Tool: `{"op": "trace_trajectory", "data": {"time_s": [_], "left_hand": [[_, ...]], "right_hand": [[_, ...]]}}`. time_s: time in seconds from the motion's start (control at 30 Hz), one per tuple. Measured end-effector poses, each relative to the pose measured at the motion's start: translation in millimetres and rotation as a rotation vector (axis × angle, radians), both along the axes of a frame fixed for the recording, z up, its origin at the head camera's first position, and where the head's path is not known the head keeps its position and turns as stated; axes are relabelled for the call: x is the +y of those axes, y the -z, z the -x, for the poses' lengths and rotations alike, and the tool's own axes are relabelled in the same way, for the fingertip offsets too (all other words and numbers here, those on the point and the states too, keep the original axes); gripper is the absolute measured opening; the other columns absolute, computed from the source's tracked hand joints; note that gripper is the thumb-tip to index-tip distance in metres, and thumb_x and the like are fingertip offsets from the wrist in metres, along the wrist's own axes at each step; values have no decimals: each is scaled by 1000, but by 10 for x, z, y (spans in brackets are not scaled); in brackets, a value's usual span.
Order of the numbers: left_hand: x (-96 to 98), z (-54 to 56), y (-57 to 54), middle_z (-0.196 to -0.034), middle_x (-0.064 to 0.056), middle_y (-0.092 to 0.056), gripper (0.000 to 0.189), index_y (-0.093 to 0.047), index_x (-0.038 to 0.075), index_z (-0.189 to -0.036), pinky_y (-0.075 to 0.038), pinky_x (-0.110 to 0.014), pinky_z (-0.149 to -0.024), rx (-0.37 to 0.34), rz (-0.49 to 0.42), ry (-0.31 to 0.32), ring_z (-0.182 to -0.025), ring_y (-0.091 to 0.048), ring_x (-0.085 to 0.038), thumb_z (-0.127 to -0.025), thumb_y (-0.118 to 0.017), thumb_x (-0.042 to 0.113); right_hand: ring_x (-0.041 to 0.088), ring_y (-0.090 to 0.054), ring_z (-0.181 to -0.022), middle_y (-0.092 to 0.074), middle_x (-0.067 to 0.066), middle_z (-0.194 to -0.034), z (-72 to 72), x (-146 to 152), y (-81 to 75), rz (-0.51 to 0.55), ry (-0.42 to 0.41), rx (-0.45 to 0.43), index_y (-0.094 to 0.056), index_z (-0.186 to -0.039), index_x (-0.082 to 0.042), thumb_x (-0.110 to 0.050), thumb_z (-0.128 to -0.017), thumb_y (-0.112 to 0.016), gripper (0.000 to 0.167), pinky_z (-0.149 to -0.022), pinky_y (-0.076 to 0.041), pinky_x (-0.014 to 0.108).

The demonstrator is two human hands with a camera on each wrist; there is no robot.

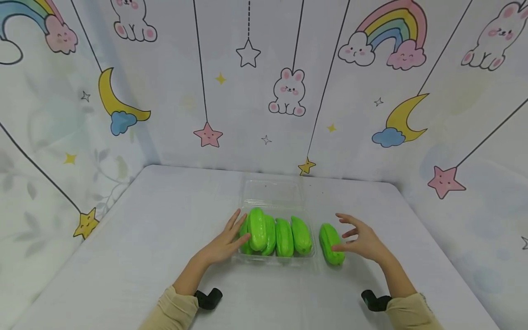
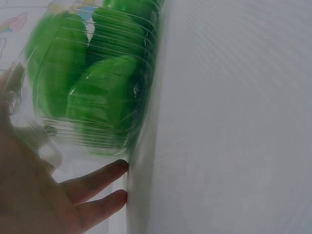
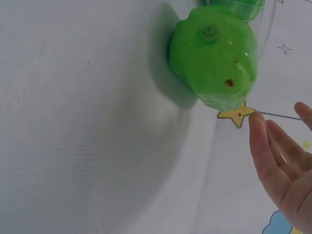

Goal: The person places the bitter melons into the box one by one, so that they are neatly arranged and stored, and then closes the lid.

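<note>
A clear plastic box (image 1: pixel 272 258) with its lid folded back holds several bright green, cucumber-shaped vegetables (image 1: pixel 284 238). One of these stands higher than the others at the left. My left hand (image 1: pixel 224 243) is at the box's left side, fingers spread, touching the rim; in the left wrist view two fingertips (image 2: pixel 119 168) rest beside the box. Another green vegetable (image 1: pixel 330 245) lies on the table just right of the box. Over its right side hovers my right hand (image 1: pixel 363 240), thumb and fingers apart; the right wrist view shows a gap between fingers and vegetable (image 3: pixel 214 53).
The transparent lid (image 1: pixel 272 190) lies back toward the far table edge. A white cloth covers the table (image 1: pixel 173 206). Behind and at both sides rises a printed curtain (image 1: pixel 255 101) with stars, moons and rabbits. Black straps (image 1: pixel 208 299) sit at both wrists.
</note>
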State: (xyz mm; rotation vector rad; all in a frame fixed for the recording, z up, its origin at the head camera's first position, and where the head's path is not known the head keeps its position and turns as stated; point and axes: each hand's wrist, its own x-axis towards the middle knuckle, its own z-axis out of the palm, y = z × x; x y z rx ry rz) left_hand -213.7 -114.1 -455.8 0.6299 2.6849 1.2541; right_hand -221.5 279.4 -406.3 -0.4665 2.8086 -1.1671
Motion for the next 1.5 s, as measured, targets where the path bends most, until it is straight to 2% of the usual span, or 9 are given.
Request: {"op": "trace_trajectory", "data": {"time_s": [0.3, 0.47, 0.77, 1.1, 1.5], "left_hand": [[-3, -12, -14, -153, -5, 8, 68, -8, 14, -148, -25, -60, -99, -9, 0, -1, -136, -10, -35, -96, -38, 46], [-2, -9, -9, -153, -7, 8, 69, -8, 13, -148, -25, -61, -99, -6, -5, -1, -136, -10, -36, -96, -38, 46], [-1, 1, 6, -153, -6, 8, 69, -8, 13, -148, -26, -61, -98, -4, 2, -2, -136, -10, -36, -96, -38, 47], [-2, -14, -18, -153, -2, 9, 68, -8, 15, -148, -24, -60, -99, -15, -2, -4, -136, -10, -35, -96, -37, 47], [-3, -18, -31, -153, -3, 9, 68, -7, 18, -148, -24, -59, -100, -24, -1, -7, -137, -8, -33, -96, -38, 47]], "right_hand": [[37, -54, -100, -40, 25, -133, 32, 0, 140, -19, -14, -33, -39, -138, -13, -30, -63, -84, 89, -68, -52, 38], [38, -54, -100, -38, 26, -133, 71, -6, 195, -41, -50, -74, -35, -140, -8, -28, -63, -84, 93, -68, -50, 41], [30, -56, -94, -36, 25, -136, 80, -27, 307, -56, -68, -128, -33, -141, -9, -26, -60, -86, 98, -67, -48, 35], [29, -57, -92, -37, 23, -134, 103, -56, 308, -49, -52, -144, -36, -140, -11, -26, -57, -88, 99, -64, -47, 33], [29, -57, -91, -38, 22, -133, 62, -71, 253, -70, -28, -101, -37, -139, -12, -29, -56, -88, 99, -63, -47, 33]]}}
